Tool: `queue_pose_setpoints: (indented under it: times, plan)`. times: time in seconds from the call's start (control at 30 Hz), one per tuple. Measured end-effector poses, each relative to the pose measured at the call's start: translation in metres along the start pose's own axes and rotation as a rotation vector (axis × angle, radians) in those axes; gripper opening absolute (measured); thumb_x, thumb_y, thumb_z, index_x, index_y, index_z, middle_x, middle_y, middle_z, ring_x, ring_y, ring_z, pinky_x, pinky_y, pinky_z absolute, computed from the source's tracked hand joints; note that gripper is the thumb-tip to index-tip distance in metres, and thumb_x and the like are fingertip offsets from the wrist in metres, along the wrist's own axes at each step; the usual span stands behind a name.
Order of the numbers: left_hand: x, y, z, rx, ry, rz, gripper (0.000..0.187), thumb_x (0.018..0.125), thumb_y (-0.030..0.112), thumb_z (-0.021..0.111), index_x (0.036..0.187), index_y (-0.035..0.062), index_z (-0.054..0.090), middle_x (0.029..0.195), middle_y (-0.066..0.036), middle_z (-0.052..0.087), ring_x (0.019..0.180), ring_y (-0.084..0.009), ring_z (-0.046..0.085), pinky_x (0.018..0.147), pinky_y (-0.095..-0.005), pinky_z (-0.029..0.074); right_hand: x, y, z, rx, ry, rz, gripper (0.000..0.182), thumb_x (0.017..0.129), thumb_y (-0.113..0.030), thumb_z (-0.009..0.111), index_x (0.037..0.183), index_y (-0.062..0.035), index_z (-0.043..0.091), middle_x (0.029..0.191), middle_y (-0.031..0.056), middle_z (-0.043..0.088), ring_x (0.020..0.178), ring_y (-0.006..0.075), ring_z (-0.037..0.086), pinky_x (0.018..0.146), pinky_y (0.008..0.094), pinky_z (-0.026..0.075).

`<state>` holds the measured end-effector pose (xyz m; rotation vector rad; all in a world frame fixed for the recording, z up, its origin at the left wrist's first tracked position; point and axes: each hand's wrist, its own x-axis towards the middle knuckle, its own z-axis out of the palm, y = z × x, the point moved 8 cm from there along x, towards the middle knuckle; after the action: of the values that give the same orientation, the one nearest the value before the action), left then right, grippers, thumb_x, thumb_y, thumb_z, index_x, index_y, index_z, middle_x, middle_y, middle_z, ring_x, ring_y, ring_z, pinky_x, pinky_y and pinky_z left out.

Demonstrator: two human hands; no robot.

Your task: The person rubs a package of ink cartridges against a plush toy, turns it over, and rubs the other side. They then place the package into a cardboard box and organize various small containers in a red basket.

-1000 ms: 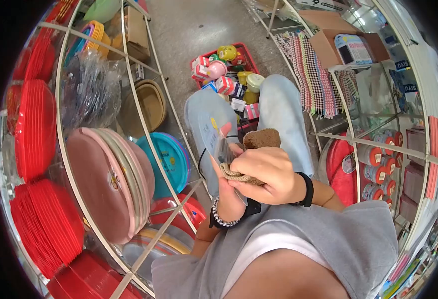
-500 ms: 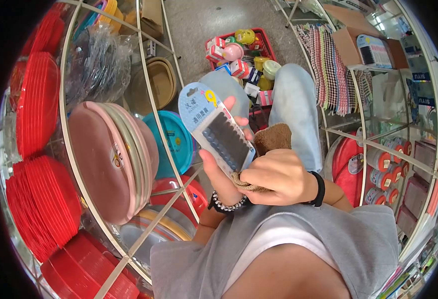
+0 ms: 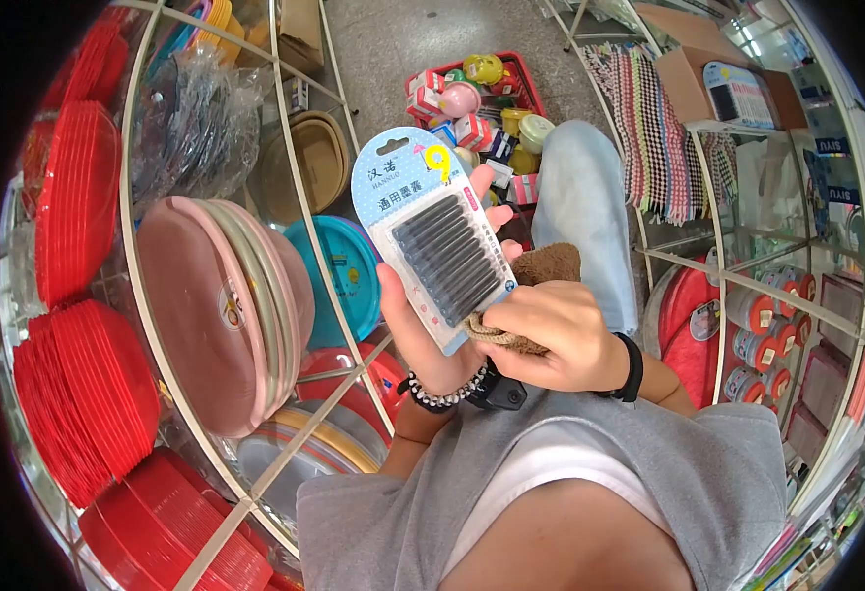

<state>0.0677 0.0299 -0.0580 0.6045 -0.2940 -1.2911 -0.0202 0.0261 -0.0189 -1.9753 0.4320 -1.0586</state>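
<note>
A blister pack of ink cartridges (image 3: 452,256) lies in my left hand (image 3: 423,340), face up, with the thumb along its left edge and fingers behind its right edge. The pack has a blue top, a yellow 9 and a row of dark cartridges. My right hand (image 3: 556,335) is closed around a brown cloth (image 3: 548,266), close by the pack's lower right corner. A folded edge of the cloth touches or nearly touches that corner.
Beyond my knees a red basket (image 3: 534,98) holds small boxes and jars. On the left, shelves carry pink basins (image 3: 196,315), red basins (image 3: 88,394) and a blue basin (image 3: 339,276). To the right are checked cloths (image 3: 649,138) and an open carton (image 3: 694,64) of similar packs.
My left hand has turned the pack so its front faces me more squarely. My right hand has shifted slightly right and down, still holding the cloth.
</note>
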Motion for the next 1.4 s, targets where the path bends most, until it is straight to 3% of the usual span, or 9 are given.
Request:
queue_pose_setpoints:
  times: [0.13,0.33,0.4,0.5,0.7,1.03,1.23,1.3,1.4]
  plan:
    - [-0.001,0.000,0.003,-0.108,-0.072,-0.001,0.077,0.080,0.056,0.031,0.132,0.0023,0.014,0.134,-0.022,0.021,0.112,-0.0310,0.040,0.088,-0.0403,0.040,-0.003,-0.001,-0.003,0.014,0.004,0.014,0.022,0.060,-0.003,0.068,0.078,0.0000,0.055,0.060,0.0088,0.053,0.045,0.0217,0.050,0.040,0.0280,0.036]
    - [-0.001,0.003,0.006,-0.075,-0.101,0.070,0.077,0.078,0.049,0.038,0.134,0.0053,0.008,0.137,-0.024,0.008,0.121,-0.0380,0.026,0.099,-0.0516,0.022,-0.002,-0.001,-0.011,-0.021,0.076,0.072,0.021,0.060,-0.003,0.068,0.077,0.0004,0.055,0.060,0.0088,0.052,0.045,0.0217,0.050,0.040,0.0285,0.036]
    - [-0.001,0.002,0.006,-0.069,-0.089,0.084,0.077,0.077,0.047,0.039,0.134,0.0060,0.008,0.137,-0.023,0.006,0.122,-0.0383,0.024,0.100,-0.0517,0.018,-0.001,-0.005,-0.007,-0.050,0.068,0.028,0.026,0.062,-0.005,0.066,0.085,-0.0033,0.055,0.062,0.0060,0.051,0.047,0.0202,0.050,0.041,0.0298,0.038]
    - [-0.002,0.001,0.007,0.009,0.027,0.111,0.085,0.072,0.051,0.044,0.133,0.0015,0.011,0.135,-0.024,0.017,0.117,-0.0349,0.034,0.099,-0.0441,0.028,-0.001,-0.013,0.002,-0.040,0.005,-0.013,0.025,0.062,-0.005,0.066,0.085,-0.0034,0.055,0.063,0.0057,0.052,0.047,0.0203,0.051,0.041,0.0301,0.038]
    - [-0.003,0.008,0.005,0.046,0.023,0.160,0.087,0.071,0.052,0.045,0.132,0.0005,0.011,0.134,-0.024,0.018,0.116,-0.0353,0.035,0.099,-0.0433,0.027,0.005,0.007,-0.016,-0.101,0.165,0.102,0.021,0.065,-0.004,0.065,0.084,-0.0015,0.056,0.065,0.0072,0.053,0.049,0.0196,0.053,0.042,0.0281,0.040]
    - [-0.002,0.005,0.002,-0.065,0.043,0.151,0.083,0.073,0.050,0.044,0.133,0.0023,0.011,0.134,-0.024,0.018,0.116,-0.0366,0.036,0.099,-0.0438,0.028,0.002,-0.011,0.005,-0.105,-0.032,-0.024,0.022,0.064,-0.007,0.064,0.085,-0.0047,0.056,0.066,0.0052,0.053,0.049,0.0188,0.052,0.043,0.0296,0.040]
    - [-0.003,0.010,-0.002,0.050,0.040,0.184,0.084,0.073,0.052,0.043,0.133,0.0026,0.011,0.134,-0.025,0.017,0.113,-0.0368,0.038,0.097,-0.0441,0.030,0.005,0.013,-0.018,-0.169,0.163,0.179,0.021,0.066,-0.005,0.064,0.085,-0.0007,0.056,0.066,0.0076,0.053,0.051,0.0212,0.053,0.045,0.0295,0.042]
    - [-0.003,0.009,0.002,0.026,-0.062,0.206,0.075,0.078,0.052,0.034,0.134,0.0082,0.013,0.137,-0.023,0.009,0.121,-0.0371,0.028,0.098,-0.0499,0.024,0.003,0.011,-0.016,-0.218,0.166,0.118,0.022,0.065,-0.005,0.064,0.086,-0.0014,0.055,0.066,0.0073,0.053,0.050,0.0210,0.053,0.044,0.0295,0.041]
    - [-0.002,0.008,0.002,0.051,0.050,0.207,0.085,0.073,0.053,0.043,0.133,0.0021,0.010,0.134,-0.024,0.017,0.114,-0.0368,0.037,0.098,-0.0444,0.029,0.002,0.001,-0.010,-0.249,0.108,0.015,0.025,0.064,-0.007,0.064,0.087,-0.0031,0.055,0.066,0.0061,0.051,0.049,0.0201,0.051,0.043,0.0294,0.040]
